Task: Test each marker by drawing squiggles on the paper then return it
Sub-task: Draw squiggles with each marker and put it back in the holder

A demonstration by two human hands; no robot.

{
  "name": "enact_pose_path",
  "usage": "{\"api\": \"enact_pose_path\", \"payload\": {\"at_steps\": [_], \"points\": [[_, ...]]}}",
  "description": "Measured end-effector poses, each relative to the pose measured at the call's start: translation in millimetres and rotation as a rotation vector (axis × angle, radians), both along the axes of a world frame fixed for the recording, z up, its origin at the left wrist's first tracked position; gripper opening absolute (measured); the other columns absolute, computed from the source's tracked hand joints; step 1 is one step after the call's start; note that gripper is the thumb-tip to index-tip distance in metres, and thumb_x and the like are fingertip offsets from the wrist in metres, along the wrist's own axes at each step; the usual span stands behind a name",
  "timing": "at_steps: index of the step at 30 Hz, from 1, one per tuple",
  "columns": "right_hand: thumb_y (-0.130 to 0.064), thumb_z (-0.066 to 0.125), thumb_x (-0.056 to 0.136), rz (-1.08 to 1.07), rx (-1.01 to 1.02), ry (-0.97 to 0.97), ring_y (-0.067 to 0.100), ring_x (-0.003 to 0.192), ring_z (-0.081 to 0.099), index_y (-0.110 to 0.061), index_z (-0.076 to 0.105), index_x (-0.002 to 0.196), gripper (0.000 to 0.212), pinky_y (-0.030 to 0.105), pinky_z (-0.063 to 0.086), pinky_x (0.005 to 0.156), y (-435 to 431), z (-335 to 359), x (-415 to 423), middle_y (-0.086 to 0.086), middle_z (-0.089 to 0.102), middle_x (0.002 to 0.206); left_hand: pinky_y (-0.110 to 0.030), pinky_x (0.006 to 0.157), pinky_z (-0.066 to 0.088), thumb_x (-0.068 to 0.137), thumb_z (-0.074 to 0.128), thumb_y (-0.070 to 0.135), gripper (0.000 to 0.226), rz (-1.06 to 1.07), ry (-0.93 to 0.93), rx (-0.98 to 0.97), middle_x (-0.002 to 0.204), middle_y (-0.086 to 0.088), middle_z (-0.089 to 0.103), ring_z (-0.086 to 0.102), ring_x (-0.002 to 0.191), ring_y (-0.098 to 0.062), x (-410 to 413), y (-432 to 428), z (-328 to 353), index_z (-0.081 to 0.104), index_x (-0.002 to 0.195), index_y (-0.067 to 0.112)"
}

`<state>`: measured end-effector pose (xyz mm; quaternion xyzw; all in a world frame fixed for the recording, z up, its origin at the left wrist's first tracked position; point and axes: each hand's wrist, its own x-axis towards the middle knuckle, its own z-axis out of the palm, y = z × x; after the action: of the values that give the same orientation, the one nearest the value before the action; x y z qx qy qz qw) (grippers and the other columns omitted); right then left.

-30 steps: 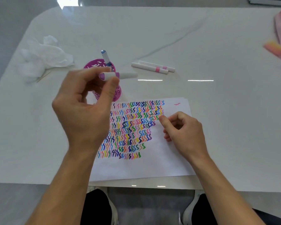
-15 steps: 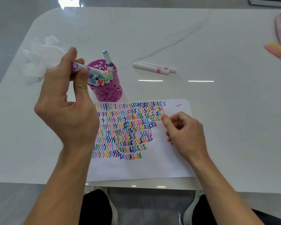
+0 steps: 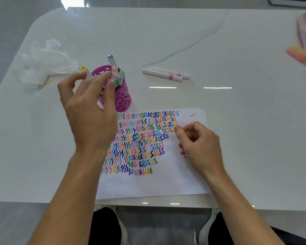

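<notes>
Though I cannot tell whether the left hand (image 3: 90,117), fingers spread over the markers (image 3: 119,77) in the cup (image 3: 124,99) at eleven o'clock from the paper (image 3: 166,183), pinches one, a straight lift seems best, the curled right hand (image 3: 201,147) steadying the paper.

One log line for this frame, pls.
left hand: grips yellow-capped marker at purple cup | right hand: curled, rests on paper | two markers: loose on table
</notes>
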<state>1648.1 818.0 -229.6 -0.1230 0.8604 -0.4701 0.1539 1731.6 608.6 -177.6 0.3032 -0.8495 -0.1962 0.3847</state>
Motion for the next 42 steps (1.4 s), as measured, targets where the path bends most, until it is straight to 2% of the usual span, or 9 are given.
{"api": "enact_pose_path", "payload": {"at_steps": [7, 15, 17, 19, 24, 28, 33, 37, 42], "points": [[-0.038, 0.069, 0.096, 0.006, -0.002, -0.005, 0.008, 0.055, 0.068, -0.027, 0.065, 0.083, 0.017, 0.036, 0.062, 0.059, -1, 0, 0, -0.007, 0.069, 0.062, -0.042, 0.106, 0.043, 0.100, 0.061, 0.029, 0.030, 0.005, -0.009, -0.011, 0.120, 0.005, 0.070, 0.048, 0.127, -0.023, -2, 3, 0, 0.070, 0.126, 0.016], [-0.038, 0.069, 0.096, -0.010, -0.030, -0.015, 0.011, 0.056, 0.069, -0.028, 0.064, 0.084, 0.017, 0.036, 0.062, 0.058, -1, 3, 1, -0.006, 0.069, 0.063, -0.045, 0.099, 0.048, 0.096, 0.067, 0.013, 0.022, -0.089, 0.105, -0.186, 0.115, -0.004, 0.071, 0.059, 0.111, -0.031, -5, 19, 1, 0.073, 0.117, 0.009], [-0.037, 0.069, 0.096, -0.024, -0.049, -0.027, 0.010, 0.055, 0.068, -0.026, 0.065, 0.084, 0.017, 0.032, 0.060, 0.056, 0, 4, 2, -0.006, 0.069, 0.062, -0.036, 0.102, 0.047, 0.095, 0.068, 0.010, 0.020, -0.144, 0.100, -0.186, 0.111, -0.005, 0.072, 0.060, 0.108, -0.029, -8, 26, -1, 0.074, 0.115, 0.008], [-0.035, 0.069, 0.096, -0.038, -0.067, -0.039, 0.011, 0.052, 0.067, -0.023, 0.065, 0.085, 0.017, 0.029, 0.058, 0.053, 0, 5, 2, -0.005, 0.069, 0.061, -0.027, 0.099, 0.044, 0.094, 0.068, 0.008, 0.021, -0.191, 0.069, -0.154, 0.109, -0.006, 0.072, 0.060, 0.105, -0.026, -11, 35, -4, 0.075, 0.114, 0.008], [-0.032, 0.068, 0.098, -0.081, -0.130, -0.050, 0.013, 0.049, 0.066, -0.019, 0.065, 0.085, 0.018, 0.026, 0.056, 0.051, 1, 9, 0, -0.002, 0.070, 0.062, -0.033, 0.089, 0.053, 0.096, 0.066, 0.014, 0.028, -0.289, -0.142, 0.093, 0.109, 0.003, 0.069, 0.064, 0.100, -0.016, -21, 48, -19, 0.071, 0.123, 0.017], [-0.030, 0.067, 0.098, -0.135, -0.174, -0.069, 0.012, 0.047, 0.065, -0.016, 0.067, 0.089, 0.017, 0.024, 0.053, 0.049, -1, 12, -8, -0.001, 0.070, 0.062, -0.034, 0.094, 0.051, 0.098, 0.062, 0.018, 0.030, -0.315, -0.310, 0.184, 0.116, 0.008, 0.068, 0.061, 0.111, -0.012, -34, 55, -34, 0.067, 0.127, 0.023], [-0.031, 0.066, 0.099, -0.165, -0.165, -0.086, 0.011, 0.047, 0.065, -0.020, 0.065, 0.087, 0.017, 0.034, 0.057, 0.054, -3, 8, -15, -0.004, 0.071, 0.063, -0.018, 0.091, 0.038, 0.099, 0.059, 0.013, 0.030, -0.316, -0.371, 0.148, 0.125, 0.005, 0.067, 0.056, 0.120, -0.013, -60, 52, -41, 0.068, 0.127, 0.018], [-0.031, 0.066, 0.099, -0.181, -0.164, -0.098, 0.011, 0.048, 0.065, -0.021, 0.065, 0.085, 0.017, 0.042, 0.060, 0.060, -7, 5, -18, -0.004, 0.070, 0.062, -0.027, 0.104, 0.041, 0.102, 0.050, 0.013, 0.037, -0.335, -0.420, 0.126, 0.139, 0.002, 0.061, 0.052, 0.130, -0.017, -85, 39, -48, 0.062, 0.136, 0.016], [-0.031, 0.067, 0.098, -0.186, -0.169, -0.070, 0.013, 0.053, 0.066, -0.025, 0.065, 0.082, 0.017, 0.044, 0.061, 0.061, -10, 4, -19, -0.006, 0.069, 0.062, -0.035, 0.122, 0.027, 0.106, 0.041, 0.015, 0.046, -0.374, -0.471, 0.092, 0.161, 0.000, 0.038, 0.030, 0.151, -0.018, -108, 22, -59, 0.044, 0.152, 0.015]]}}
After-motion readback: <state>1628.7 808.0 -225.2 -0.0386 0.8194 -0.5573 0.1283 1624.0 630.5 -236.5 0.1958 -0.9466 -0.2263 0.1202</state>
